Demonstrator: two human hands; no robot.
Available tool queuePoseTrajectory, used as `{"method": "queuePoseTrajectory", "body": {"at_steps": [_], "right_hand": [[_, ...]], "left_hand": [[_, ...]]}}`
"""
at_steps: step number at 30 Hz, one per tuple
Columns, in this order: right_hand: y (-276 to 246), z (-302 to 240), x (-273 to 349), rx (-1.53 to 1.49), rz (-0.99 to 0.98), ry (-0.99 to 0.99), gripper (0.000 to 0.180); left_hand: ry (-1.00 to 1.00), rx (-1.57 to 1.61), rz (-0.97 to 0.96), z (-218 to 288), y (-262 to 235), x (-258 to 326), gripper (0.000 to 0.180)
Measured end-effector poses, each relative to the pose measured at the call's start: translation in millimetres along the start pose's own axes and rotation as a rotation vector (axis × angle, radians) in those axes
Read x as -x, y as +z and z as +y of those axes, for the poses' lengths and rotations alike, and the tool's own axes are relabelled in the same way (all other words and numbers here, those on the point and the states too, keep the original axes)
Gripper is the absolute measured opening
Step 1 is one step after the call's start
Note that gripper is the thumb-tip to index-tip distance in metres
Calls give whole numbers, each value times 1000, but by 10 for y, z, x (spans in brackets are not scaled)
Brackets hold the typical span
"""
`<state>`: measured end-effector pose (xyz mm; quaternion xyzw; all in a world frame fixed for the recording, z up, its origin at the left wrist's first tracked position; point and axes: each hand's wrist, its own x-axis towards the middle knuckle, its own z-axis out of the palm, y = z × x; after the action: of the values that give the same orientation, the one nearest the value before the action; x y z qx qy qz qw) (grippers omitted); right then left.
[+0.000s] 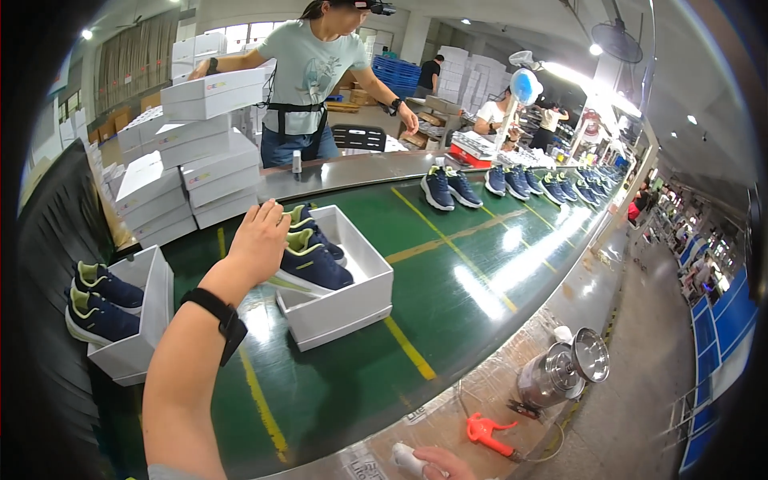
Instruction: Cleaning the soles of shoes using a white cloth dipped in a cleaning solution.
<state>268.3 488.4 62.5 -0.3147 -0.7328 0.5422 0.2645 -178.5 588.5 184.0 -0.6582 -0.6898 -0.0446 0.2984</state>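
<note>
My left hand (260,236) reaches over the green conveyor belt, its fingers bent at the heel end of a navy sneaker (316,268) with a lime lining and white sole. That sneaker and a second navy one behind it sit tilted in an open white shoebox (340,320), heels over its left edge. The fingertips are partly hidden. At the lower edge my right hand (448,462), mostly cut off, closes on a small white object (409,461) whose kind I cannot make out. Farther left, another open white box (152,320) holds a navy pair (100,316).
Navy sneakers (512,182) line the belt (448,272) toward the far right. Across it a person (316,88) touches stacked white boxes (212,96). On the near ledge lie a red-orange air gun (488,434) with a hose and a metal pot (550,376).
</note>
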Motion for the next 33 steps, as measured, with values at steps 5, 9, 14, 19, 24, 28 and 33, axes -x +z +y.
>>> {"method": "queuePoseTrajectory", "body": {"at_steps": [5,9,14,19,24,28,33], "right_hand": [[-181,149,15,-10,36,70,30],[-247,236,-68,-15,43,91,29],[-267,285,-102,-36,13,58,29],[-446,175,51,-54,27,-14,28],[-516,8,294,-300,253,193,32],[-540,62,408,-298,283,112,31],[-617,-113,395,-34,215,-121,31]], "left_hand": [[-200,-75,-490,182,200,-363,26],[-157,-168,-538,197,217,-381,26],[-1,-165,-417,255,249,-64,27],[-47,-157,-269,292,-249,-142,28],[-340,-96,-65,422,-986,384,24],[-1160,1484,-423,1162,-1062,1217,39],[-1579,2410,-638,2244,-1078,2374,41]]}}
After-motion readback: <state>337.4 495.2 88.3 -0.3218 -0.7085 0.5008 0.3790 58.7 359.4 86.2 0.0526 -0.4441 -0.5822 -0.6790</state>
